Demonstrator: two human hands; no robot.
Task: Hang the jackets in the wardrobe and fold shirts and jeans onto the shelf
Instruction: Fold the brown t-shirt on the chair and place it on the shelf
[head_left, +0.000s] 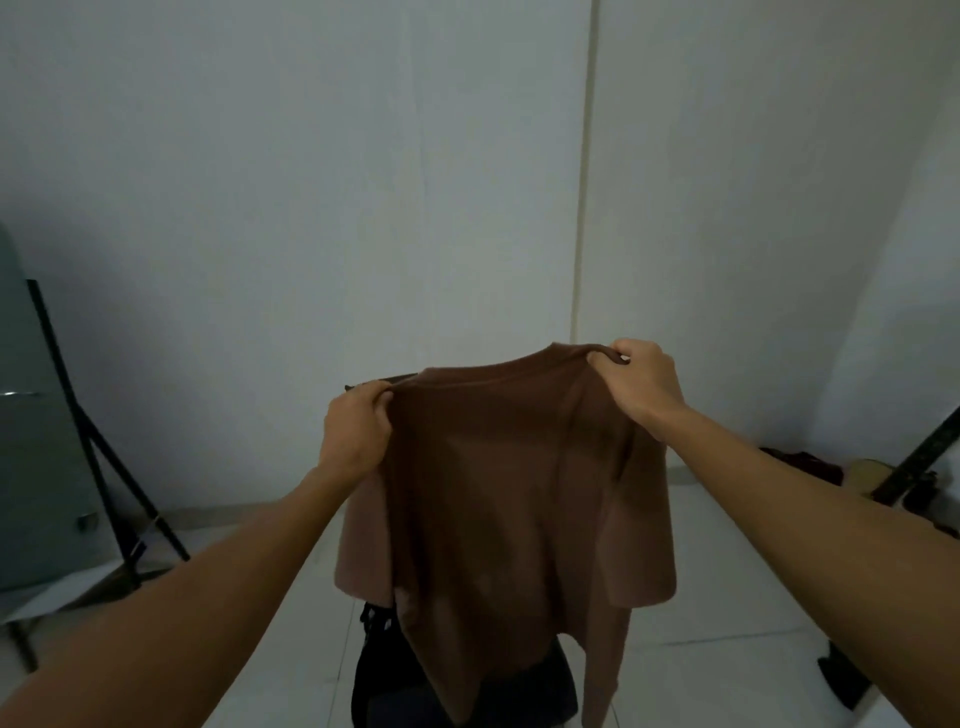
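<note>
Pale, smooth walls fill the upper half of the view, split by one thin vertical seam (584, 208) toward one o'clock, and glossy light floor tiles (727, 597) spread below. One brown shirt (519, 493) hangs at the centre, held up in the air by two hands. Its cloth looks soft and matte, with a plain rounded neckline along the top edge, two short sleeves flaring out at eight and four o'clock, and a hem that falls in loose folds to a point near six o'clock.

Left hand (353, 431), at nine o'clock of the shirt's top, has its grip closed: fingers and thumb curl round a bunched bit of the shoulder seam. Right hand (647, 384), at one o'clock of the top, pinches the other shoulder the same way, fingers folded over the cloth. Both forearms are bare and reach in from the lower corners.

Below the shirt, at six o'clock, lies one dark heap of clothing (384, 670), too dim to sort. At nine o'clock stands one thin black metal stand (98, 457) with slanted legs beside a flat grey panel (31, 467). At three o'clock one guitar (878, 475) with a pale wooden body leans near the wall.
</note>
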